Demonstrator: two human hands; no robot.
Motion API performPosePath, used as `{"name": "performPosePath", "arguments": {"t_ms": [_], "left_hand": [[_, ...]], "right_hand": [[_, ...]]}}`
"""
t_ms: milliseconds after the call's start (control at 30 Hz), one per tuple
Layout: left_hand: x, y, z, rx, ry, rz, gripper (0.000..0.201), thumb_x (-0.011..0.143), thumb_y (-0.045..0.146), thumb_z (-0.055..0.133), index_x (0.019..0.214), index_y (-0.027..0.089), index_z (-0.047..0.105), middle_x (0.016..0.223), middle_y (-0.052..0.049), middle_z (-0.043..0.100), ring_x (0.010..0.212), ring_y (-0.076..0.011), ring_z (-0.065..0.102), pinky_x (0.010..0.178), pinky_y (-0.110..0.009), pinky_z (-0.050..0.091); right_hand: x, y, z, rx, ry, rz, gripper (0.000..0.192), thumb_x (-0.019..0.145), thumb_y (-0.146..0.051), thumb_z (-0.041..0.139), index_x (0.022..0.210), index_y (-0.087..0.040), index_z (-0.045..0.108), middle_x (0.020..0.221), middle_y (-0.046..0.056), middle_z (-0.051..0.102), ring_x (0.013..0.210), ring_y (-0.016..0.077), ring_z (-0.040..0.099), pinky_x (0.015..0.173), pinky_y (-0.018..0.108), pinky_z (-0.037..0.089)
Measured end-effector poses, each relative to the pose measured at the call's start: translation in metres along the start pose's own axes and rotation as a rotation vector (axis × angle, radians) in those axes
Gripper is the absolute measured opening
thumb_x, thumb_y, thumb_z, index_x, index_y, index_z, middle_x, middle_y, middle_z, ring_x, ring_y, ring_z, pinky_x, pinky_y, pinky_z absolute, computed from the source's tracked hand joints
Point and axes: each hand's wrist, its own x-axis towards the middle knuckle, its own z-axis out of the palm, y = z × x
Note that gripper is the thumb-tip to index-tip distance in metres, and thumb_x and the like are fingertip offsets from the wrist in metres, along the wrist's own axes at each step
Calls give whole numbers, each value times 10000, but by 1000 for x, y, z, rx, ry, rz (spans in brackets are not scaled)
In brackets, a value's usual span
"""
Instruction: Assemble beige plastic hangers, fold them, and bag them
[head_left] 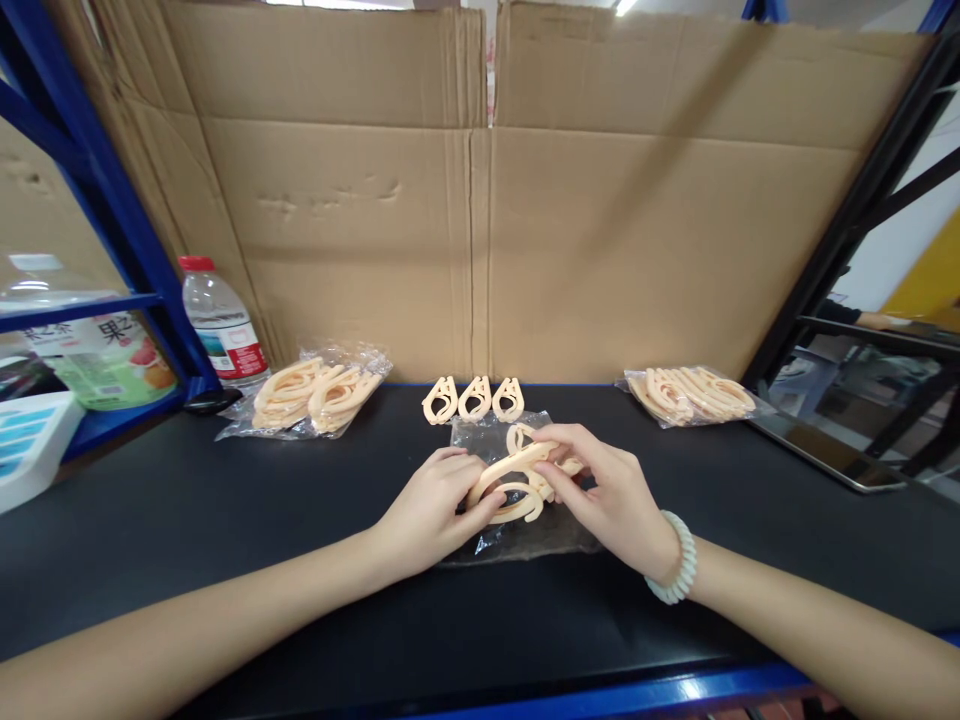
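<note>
My left hand (431, 508) grips the left end of a cream plastic folding hanger (508, 468), its thumb and fingers closed around it. At the hanger's other end, my right hand (621, 498) pinches it between thumb and fingers. More cream hanger parts show behind and below, partly hidden by the right fingers. Under both hands lies a clear plastic bag (525, 545), flat on the black tabletop (337, 640). Just beyond stand three folded cream hangers in a row: a left one (429, 405), a middle one (464, 404) and a right one (498, 404).
Bagged hangers (289, 392) lie at the back left, and another bag of hangers (690, 394) at the back right. A red-capped bottle (225, 335) stands by the blue frame (90, 190). Cardboard (637, 230) walls the back. A dark flat tray (825, 455) lies right.
</note>
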Motion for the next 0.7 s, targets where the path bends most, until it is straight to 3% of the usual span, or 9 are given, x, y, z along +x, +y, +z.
{"name": "performPosePath", "arguments": {"t_ms": [300,500,700], "left_hand": [[-1,1,-1,20,-1,14,270,932,275,440,681,183,476,640,21,530,651,-142,535,899,-394,421],[0,2,-2,23,-19,-1,279,936,276,423,678,184,470,635,23,511,629,-138,515,889,-389,422],[0,4,-3,37,-23,18,242,926,277,436,700,192,455,641,30,489,628,-138,499,894,-381,422]], "right_hand": [[-2,1,-4,-202,-12,-237,301,893,-266,587,1182,-191,542,1104,102,626,1008,195,624,712,254,555],[-2,3,-3,-218,27,-223,245,900,-282,580,1121,-176,567,1031,92,665,926,179,658,672,242,548],[0,-1,-3,-133,26,-210,147,913,-171,535,1048,-204,583,969,64,659,911,162,645,705,242,536]]}}
